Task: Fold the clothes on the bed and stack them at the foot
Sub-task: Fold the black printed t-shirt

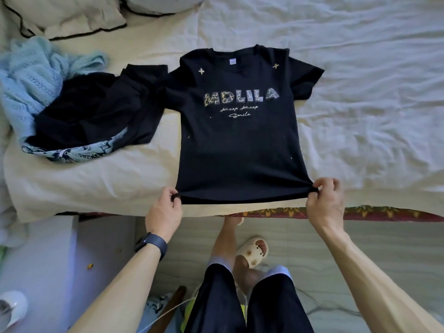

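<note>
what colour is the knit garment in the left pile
The knit garment is light blue, seen in the head view.

I have only one camera, and it sits on the person's head. It looks forward and down across the bed [360, 92] from its near edge. The view is wide. The left hand [165, 207] and the right hand [324, 200] are close under it, the black T-shirt [240, 152] is in the middle, the pillow [72, 18] is far at the top, and the floor [360, 248] is at the bottom.
</note>
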`<state>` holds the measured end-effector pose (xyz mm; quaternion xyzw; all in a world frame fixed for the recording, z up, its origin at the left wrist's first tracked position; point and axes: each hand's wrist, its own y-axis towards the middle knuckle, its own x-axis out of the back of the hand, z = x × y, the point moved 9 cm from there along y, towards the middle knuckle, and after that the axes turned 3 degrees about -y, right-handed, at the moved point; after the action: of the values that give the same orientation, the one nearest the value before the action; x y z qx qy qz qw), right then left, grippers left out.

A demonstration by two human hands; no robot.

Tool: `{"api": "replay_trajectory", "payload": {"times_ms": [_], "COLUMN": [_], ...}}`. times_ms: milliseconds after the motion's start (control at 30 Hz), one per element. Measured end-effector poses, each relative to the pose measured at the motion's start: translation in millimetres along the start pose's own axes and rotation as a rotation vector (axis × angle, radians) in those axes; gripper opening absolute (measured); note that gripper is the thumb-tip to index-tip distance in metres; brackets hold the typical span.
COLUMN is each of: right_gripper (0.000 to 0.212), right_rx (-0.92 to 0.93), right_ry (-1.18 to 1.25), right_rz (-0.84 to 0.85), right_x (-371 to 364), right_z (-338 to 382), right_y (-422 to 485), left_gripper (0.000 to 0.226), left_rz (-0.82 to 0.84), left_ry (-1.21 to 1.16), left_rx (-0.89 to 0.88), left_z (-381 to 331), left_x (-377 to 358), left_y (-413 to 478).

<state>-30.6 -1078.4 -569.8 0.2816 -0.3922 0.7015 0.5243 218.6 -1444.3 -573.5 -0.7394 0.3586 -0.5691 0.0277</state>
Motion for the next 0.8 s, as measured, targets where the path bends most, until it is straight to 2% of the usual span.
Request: {"api": "replay_trajectory", "payload": {"times_ms": [100,233,433,533,600,667,800], "right_gripper": [0.022,0.024,0.027,0.036,0.039,0.034,0.032], "right_rx": [-0.078,-0.188,0.112,0.039,-0.003,0.014,0.186], "right_ry": [0.031,0.046,-0.170,-0.401,-0.464,-0.472,-0.426], "right_rz": [0.009,0.152,0.136,0.313,0.376,0.310,0.125], "right_x": [-13.2,-30.4,-24.9,-33.6,-32.1,-21.6,-16.3], "right_z": [-7.3,-16.5,13.0,0.5,2.1,21.7,89.6], "right_y": [3.0,5.3,-7.8,-13.4,-10.9,0.2,43.0], "left_gripper": [0.012,0.014,0.021,0.037,0.043,0.043,0.050], "left_rz": [0.013,0.017,0.024,0.135,0.096,-0.003,-0.086], "left_ry": [0.014,0.011,0.150,0.316,0.353,0.308,0.240], "left_rx": [0.026,0.010,-0.059,-0.022,-0.020,-0.102,-0.422], "left_z": [-0.7,-1.4,-2.1,-4.3,-20.8,-56.3,-154.5], "left_x": [-12.0,-18.2,-11.9,-17.6,-12.8,-3.4,-5.4], "left_y": [2.8,5.9,3.5,7.3,14.5,25.2,61.7]}}
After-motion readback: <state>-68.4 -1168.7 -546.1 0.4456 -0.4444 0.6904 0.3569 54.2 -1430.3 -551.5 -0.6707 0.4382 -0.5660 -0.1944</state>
